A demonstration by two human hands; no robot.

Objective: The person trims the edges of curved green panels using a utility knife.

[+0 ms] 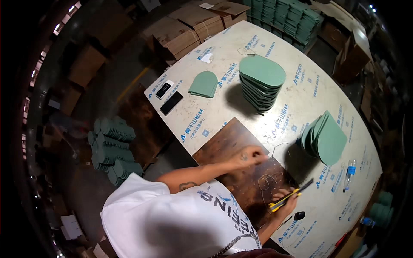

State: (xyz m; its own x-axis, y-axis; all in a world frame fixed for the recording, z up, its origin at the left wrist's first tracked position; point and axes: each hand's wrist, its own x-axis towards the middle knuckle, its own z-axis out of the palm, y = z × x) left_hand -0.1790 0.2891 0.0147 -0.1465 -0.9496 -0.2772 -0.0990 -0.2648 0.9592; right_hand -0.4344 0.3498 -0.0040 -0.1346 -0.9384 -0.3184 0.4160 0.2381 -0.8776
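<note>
My right hand point(285, 205) is closed round a yellow and black utility knife point(284, 200), its dark blade end pointing up and to the right. Over the dark board point(232, 139), my left hand point(253, 155) is closed with curled fingers; what it may hold is hidden. A thin cord point(267, 175) lies loosely looped on the board between both hands. Just right of the hands stands a stack of green rounded panels point(329, 139), partly tilted. Farther off is a taller green stack point(262, 73), with a few flat green pieces point(204, 84) to its left.
Two phones point(172, 103) lie at the table's left edge. A plastic bottle point(350, 174) lies on the right side, and a small black object point(300, 215) is near my right wrist. Cardboard stacks point(180, 36) and green piles point(114, 146) stand around the printed white table point(241, 38).
</note>
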